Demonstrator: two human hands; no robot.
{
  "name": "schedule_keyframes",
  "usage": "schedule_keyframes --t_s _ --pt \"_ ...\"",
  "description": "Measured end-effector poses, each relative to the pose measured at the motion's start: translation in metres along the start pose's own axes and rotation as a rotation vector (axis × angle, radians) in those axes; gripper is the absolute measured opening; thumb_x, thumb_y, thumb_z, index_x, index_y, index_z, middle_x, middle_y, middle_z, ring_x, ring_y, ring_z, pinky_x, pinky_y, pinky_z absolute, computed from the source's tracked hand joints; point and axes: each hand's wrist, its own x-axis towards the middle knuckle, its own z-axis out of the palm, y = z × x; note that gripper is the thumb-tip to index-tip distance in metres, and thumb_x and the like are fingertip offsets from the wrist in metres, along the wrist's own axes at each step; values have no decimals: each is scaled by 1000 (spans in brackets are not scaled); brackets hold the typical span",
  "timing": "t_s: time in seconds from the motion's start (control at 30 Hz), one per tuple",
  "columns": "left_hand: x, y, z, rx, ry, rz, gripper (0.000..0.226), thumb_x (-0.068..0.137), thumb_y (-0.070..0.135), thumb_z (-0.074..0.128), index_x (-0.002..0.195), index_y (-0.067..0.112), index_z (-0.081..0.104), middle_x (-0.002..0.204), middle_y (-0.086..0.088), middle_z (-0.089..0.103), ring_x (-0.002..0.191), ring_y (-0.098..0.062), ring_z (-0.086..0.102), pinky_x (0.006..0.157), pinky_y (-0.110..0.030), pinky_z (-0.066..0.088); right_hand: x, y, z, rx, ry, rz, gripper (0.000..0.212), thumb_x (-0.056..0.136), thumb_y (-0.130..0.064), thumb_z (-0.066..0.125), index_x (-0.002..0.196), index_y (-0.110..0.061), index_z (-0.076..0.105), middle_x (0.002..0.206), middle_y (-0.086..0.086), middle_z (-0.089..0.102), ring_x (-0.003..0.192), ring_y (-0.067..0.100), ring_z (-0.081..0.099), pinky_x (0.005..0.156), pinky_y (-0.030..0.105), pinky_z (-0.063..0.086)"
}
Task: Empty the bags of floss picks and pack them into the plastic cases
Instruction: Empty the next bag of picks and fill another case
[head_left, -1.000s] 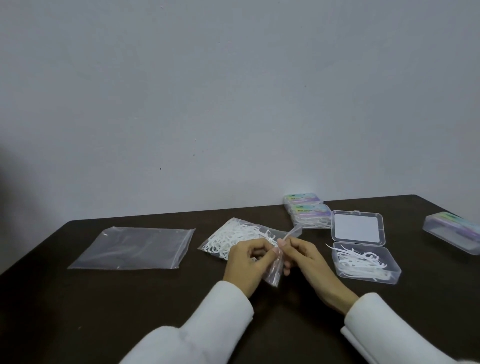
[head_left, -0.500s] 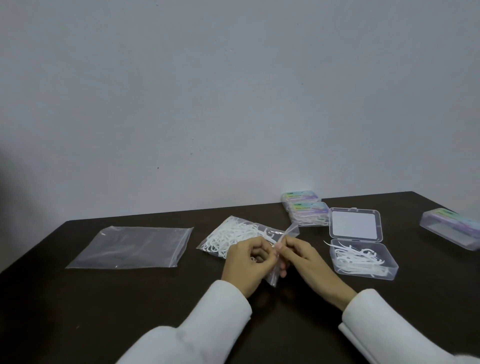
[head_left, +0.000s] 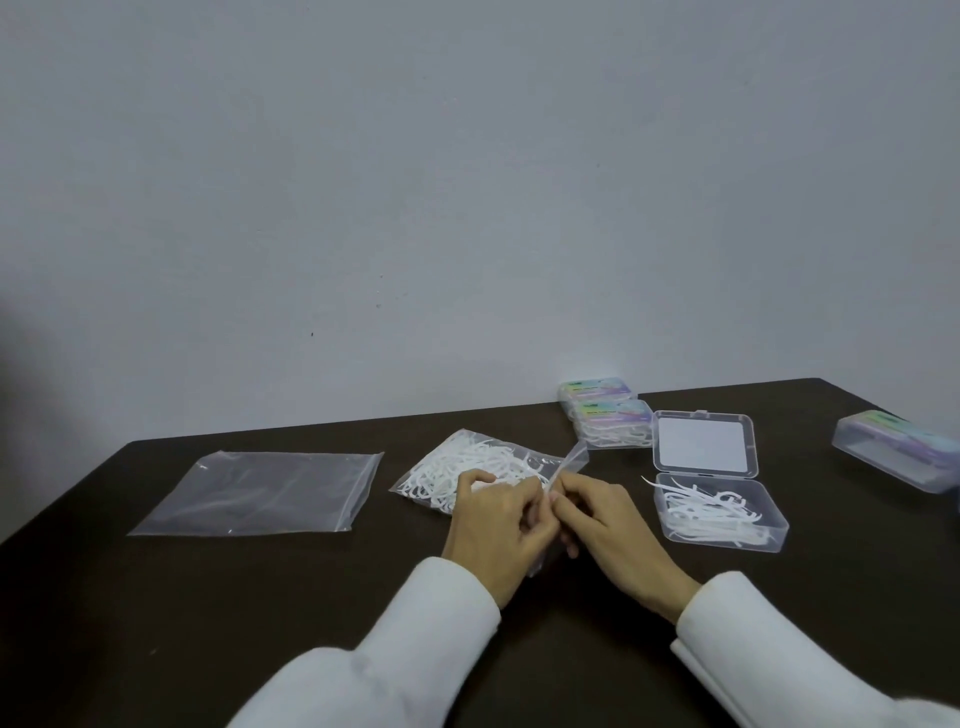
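the left hand (head_left: 496, 525) and the right hand (head_left: 597, 519) are meeting at the mouth of the full bag of floss picks (head_left: 467, 467), which is lying on the dark counter (head_left: 156, 623) just in front of them. each grip is closed in a pinch: thumb and fingers of both hands are curling onto the bag's clear top edge, one lip apiece as far as can be judged (the exact contact is small and partly hidden by the knuckles). the step in hand appears to be pulling the zip seal apart.

to do it well, the two pinches should be sitting close to the seal line and pulling straight away from each other, working along the strip rather than tearing at one spot. the bag body should be staying low on the counter so the picks are not spilling when the seal gives.

the open case (head_left: 719, 512) is sitting near the right hand, lid laid back, with a loose layer of picks already inside; it is taking more. two closed cases (head_left: 608, 415) are standing behind it by the wall, and another closed case (head_left: 898, 449) is lying at the far right. an empty bag (head_left: 260, 491) is lying flat well to the left. the risk being noted: thin film slipping from the fingertips.
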Motion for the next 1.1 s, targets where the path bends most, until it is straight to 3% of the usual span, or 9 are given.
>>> schedule_keyframes --t_s 0.17,0.33,0.43,0.53,0.67,0.83,1.0,1.1 --pt "0 -1 4 157 133 57 27 83 33 44 60 29 31 45 11 40 44 -8 40 81 -29 27 0 -2 2 -62 42 22 23 90 -13 54 68 -6 57 53 -1 54 46 5 47 52 21 40" --pt "0 -2 3 138 137 -53 27 83 36 39 58 26 40 49 12 39 47 -9 38 89 -33 30 0 -2 -1 -236 90 50 25 88 -24 54 66 -12 54 59 3 56 55 11 47 58 33 41" --pt "1 -3 -2 134 162 -171 31 83 41 33 59 24 44 52 9 44 52 -11 46 95 -36 28 0 -1 -5 -338 130 73 26 86 -25 55 62 -18 50 58 -3 52 56 10 45 57 27 37" --pt "2 0 -7 224 293 -212 28 82 38 37 58 27 44 51 12 42 52 -7 42 91 -35 28 1 0 -9 -399 193 105 27 84 -25 57 59 -19 49 55 -5 50 57 10 48 57 27 37" --pt "3 0 -13 337 418 -244 28 80 34 41 57 23 54 52 12 40 55 -9 45 89 -35 23 3 1 -16 -356 245 170 30 87 -25 56 59 -14 51 57 6 56 59 21 56 63 38 47" --pt "4 3 -17 320 499 -314 28 81 33 40 57 22 50 51 11 38 53 -8 39 88 -36 23 5 1 -12 -322 329 223 35 89 -26 52 61 -5 55 56 12 57 58 27 59 62 42 50" --pt "-1 8 -17 322 470 -169 28 81 32 43 57 21 52 49 9 45 52 -5 41 90 -34 23 2 2 -15 -418 191 137 14 86 -27 56 78 -16 53 68 -2 58 65 14 55 64 30 46" --pt "-1 9 -15 324 459 -131 28 81 33 44 57 23 53 49 10 47 51 -4 43 91 -34 23 1 3 -17 -451 138 94 22 91 -35 52 78 -17 56 69 -3 60 65 13 56 64 32 48"
